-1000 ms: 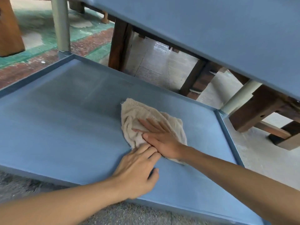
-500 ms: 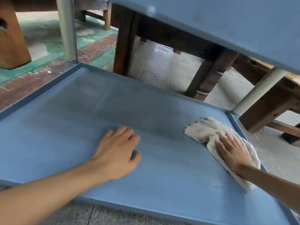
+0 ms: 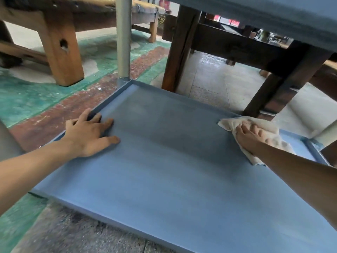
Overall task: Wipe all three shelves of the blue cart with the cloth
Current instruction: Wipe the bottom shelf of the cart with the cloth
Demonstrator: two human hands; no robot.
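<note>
Wiping step on a low shelf of the blue cart, 1 more shelf overhead. Right hand lies flat on the cloth, pressing it into the far right corner. Left hand is splayed at the left edge, holding nothing. Next, probably: drag the cloth leftward along the far edge with steady downward pressure

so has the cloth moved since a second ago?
Yes. The cloth under the right hand has slid right along the shelf, from mid-shelf to the far right corner by the right rear post.
</note>
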